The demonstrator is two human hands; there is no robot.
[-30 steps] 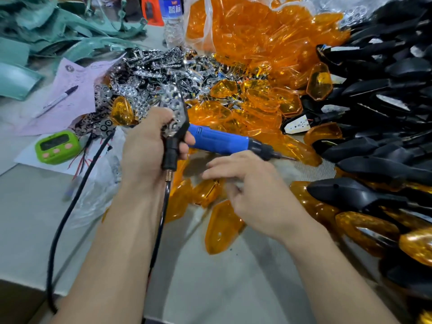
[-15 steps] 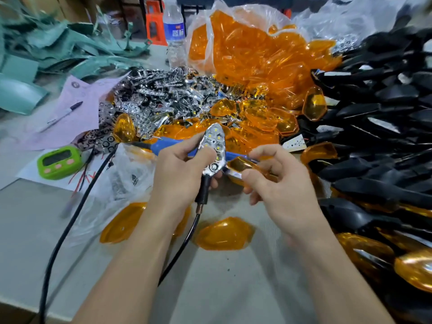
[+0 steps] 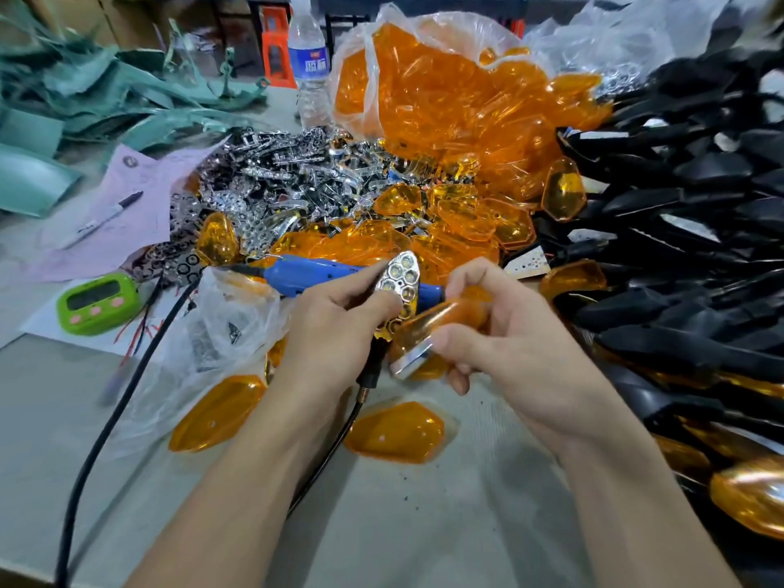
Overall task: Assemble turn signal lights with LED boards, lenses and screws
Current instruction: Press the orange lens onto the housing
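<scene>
On my feed, left hand [image 3: 335, 328] curled round the turn signal light [image 3: 401, 278], its LED face upright above the worktop [image 3: 424, 524], right hand [image 3: 509, 337] pinching 1 amber lens [image 3: 441, 320] tilted against its lower edge, blue screwdriver [image 3: 309, 273] lying just behind both hands

Assembly workshop, piecework bench [image 3: 424, 524]. Bulk parts: bagged amber lenses [image 3: 445, 99] beyond the right hand [image 3: 522, 350], black housings [image 3: 679, 197] heaped to its right, chrome reflectors [image 3: 275, 184] beyond the left hand [image 3: 335, 328], timer [image 3: 99, 303] left of it.
</scene>
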